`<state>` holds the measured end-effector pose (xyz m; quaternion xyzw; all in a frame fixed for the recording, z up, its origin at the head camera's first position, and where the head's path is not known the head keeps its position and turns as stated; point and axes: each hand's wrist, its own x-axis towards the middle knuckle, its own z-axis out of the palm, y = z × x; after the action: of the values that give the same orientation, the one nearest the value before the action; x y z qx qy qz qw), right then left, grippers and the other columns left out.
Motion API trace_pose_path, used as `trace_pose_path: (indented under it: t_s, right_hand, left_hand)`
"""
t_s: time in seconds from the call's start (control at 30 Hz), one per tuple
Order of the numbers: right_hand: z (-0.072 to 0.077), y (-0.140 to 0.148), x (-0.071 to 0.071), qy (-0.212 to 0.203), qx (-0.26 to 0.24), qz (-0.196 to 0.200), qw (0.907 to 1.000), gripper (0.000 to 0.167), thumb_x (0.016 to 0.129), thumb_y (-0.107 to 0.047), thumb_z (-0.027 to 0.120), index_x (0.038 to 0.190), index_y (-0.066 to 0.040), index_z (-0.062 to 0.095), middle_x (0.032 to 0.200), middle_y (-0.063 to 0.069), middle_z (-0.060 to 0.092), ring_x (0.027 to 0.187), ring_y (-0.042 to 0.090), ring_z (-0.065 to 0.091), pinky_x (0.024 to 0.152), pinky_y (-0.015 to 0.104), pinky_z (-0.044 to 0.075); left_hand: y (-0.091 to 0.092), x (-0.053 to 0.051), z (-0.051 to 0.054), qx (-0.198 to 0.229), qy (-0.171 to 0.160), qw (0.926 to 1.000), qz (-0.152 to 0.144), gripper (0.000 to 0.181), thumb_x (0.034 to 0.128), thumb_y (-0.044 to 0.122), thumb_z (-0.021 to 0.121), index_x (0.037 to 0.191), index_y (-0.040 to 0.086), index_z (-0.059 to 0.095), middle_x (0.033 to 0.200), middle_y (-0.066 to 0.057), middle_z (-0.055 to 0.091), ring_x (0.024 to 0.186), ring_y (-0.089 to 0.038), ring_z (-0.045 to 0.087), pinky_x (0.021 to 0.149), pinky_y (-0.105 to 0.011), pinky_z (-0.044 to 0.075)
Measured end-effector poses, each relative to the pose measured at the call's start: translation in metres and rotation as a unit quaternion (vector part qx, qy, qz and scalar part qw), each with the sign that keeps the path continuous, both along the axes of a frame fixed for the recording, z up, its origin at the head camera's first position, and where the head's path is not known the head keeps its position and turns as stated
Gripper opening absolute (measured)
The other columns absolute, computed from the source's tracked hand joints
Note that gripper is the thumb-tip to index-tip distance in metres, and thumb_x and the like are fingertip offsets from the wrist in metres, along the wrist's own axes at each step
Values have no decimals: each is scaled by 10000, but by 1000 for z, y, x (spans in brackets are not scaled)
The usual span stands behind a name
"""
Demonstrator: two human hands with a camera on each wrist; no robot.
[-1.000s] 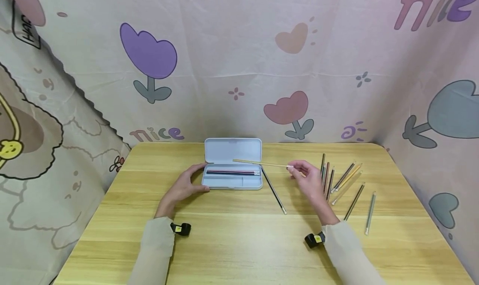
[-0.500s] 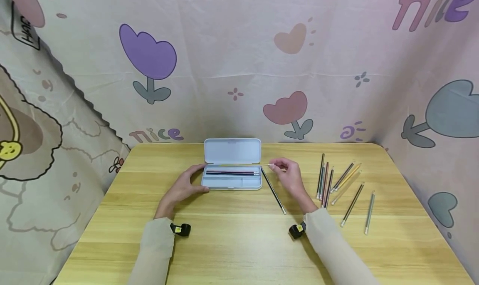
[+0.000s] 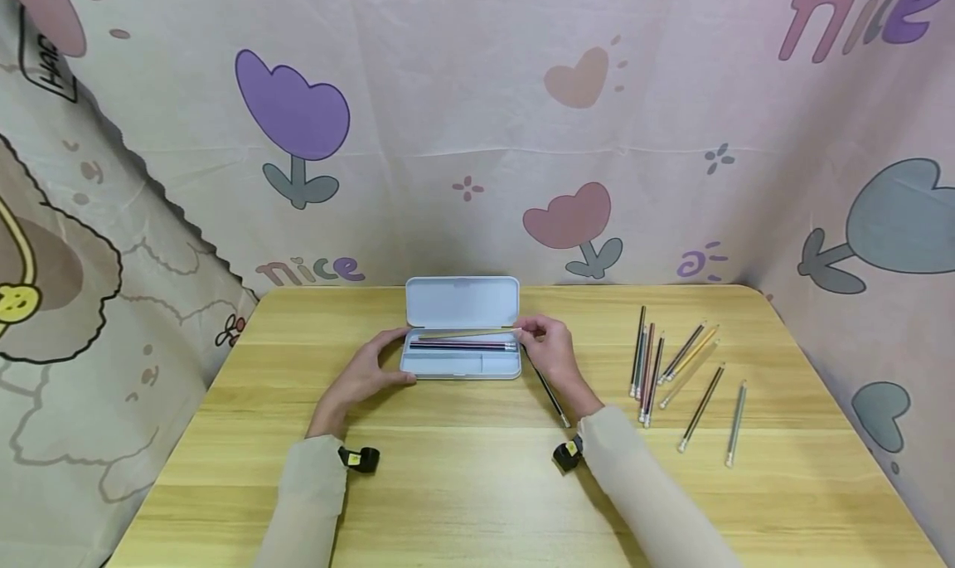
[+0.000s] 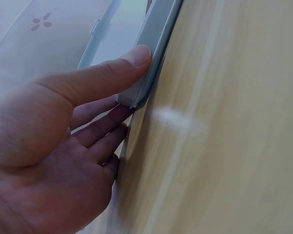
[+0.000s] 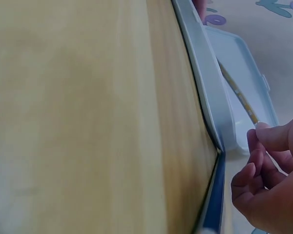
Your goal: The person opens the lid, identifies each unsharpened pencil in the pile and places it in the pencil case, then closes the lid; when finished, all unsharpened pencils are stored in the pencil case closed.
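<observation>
The right hand point(image 3: 552, 351) pinches a yellow pencil point(image 3: 466, 333) over the pencil case point(image 3: 462, 303); the left hand point(image 3: 363, 375) grips its left end.

Pencil case point(image 3: 445, 365) sits at back of bench point(image 3: 448, 485), lid point(image 3: 462, 302) up behind it, backdrop point(image 3: 418, 186) behind that. Pencil row point(image 3: 462, 346) in rear compartment. Another pencil point(image 3: 462, 333) over the case, behind that row, right end in right grip point(image 3: 550, 348). Left grip point(image 3: 366, 371) at case's left end. Single pencil point(image 3: 551, 395) on bench, slanting front-right from case's right end. Loose pencils point(image 3: 650, 369) on bench, well right of case.
</observation>
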<state>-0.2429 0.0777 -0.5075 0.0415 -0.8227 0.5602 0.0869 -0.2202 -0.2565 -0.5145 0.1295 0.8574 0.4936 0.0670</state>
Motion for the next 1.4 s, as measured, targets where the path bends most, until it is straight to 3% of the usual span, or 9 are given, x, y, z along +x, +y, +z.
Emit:
trace_pose_path:
  t_s: [0.37, 0.67, 0.83, 1.0, 1.2, 1.4]
  right_hand:
    - [-1, -13, -3, 173, 637, 172, 9977, 73, 862, 59, 766, 874, -13, 774, 816, 73, 694, 747, 176, 605, 665, 248, 510]
    - [-1, -13, -4, -1, 1013, 235, 9946, 96, 882, 71, 742, 909, -8, 787, 931, 108, 687, 843, 223, 637, 748, 329, 576]
    - [3, -8, -3, -210, 860, 278, 9957, 89, 901, 46, 730, 944, -12, 782, 933, 99, 698, 845, 220, 636, 742, 308, 569]
    - [13, 0, 1, -152, 521, 255, 9982, 80, 913, 23, 718, 976, 10, 765, 886, 107, 688, 829, 232, 641, 716, 272, 542]
    - [28, 13, 17, -217, 235, 292, 9991, 126, 945, -41, 707, 1055, 3, 749, 946, 111, 680, 905, 250, 637, 809, 313, 550]
    - [29, 27, 34, -315, 119, 463, 9984, 144, 965, -81, 701, 1087, -9, 729, 994, 101, 686, 937, 239, 630, 817, 279, 545]
  left_hand:
    - [-1, 2, 0, -84, 31, 9999, -46, 869, 792, 125, 896, 1530, 37, 446, 1600, -221, 369, 1512, -428, 232, 1239, -608, 136]
    - [0, 3, 1, -106, -8, 9999, -54, 871, 803, 128, 889, 1539, 40, 433, 1609, -217, 355, 1514, -426, 230, 1239, -605, 145]
    - [1, 3, 1, -122, -2, 9999, -49, 857, 806, 134, 887, 1536, 55, 444, 1606, -212, 361, 1513, -426, 232, 1236, -610, 147]
    - [1, 2, 2, -77, -5, 9999, -72, 853, 806, 127, 886, 1533, 49, 445, 1600, -215, 368, 1510, -428, 237, 1237, -609, 146]
    - [1, 1, 5, -84, -30, 9999, -79, 861, 803, 117, 886, 1534, 37, 438, 1601, -219, 364, 1509, -427, 241, 1239, -603, 147]
    - [0, 2, 4, -35, -49, 10000, -65, 867, 799, 111, 888, 1535, 36, 436, 1607, -217, 356, 1512, -422, 237, 1242, -593, 146]
